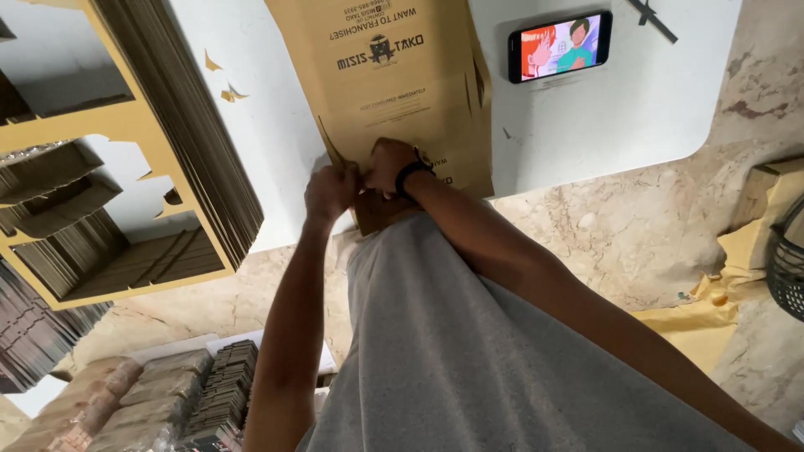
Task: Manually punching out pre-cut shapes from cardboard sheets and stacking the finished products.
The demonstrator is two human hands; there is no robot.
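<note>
both hands on the near edge of a flat cardboard sheet

the flat brown cardboard box blank lies printed side up on the white table, its near edge at the table's front edge. left hand and right hand are bunched together on that near edge, fingers clenched on the cardboard, pinching a flap. right wrist wears a black band. the grey shirt blocks the view below the hands.

around the blank:
- left of it: a tall stack of die-cut cardboard sheets, overhanging the table
- right of it: a phone lying flat, screen lit with a cartoon
- below the stack, on the floor: wrapped bundles
- far right: black basket
</note>
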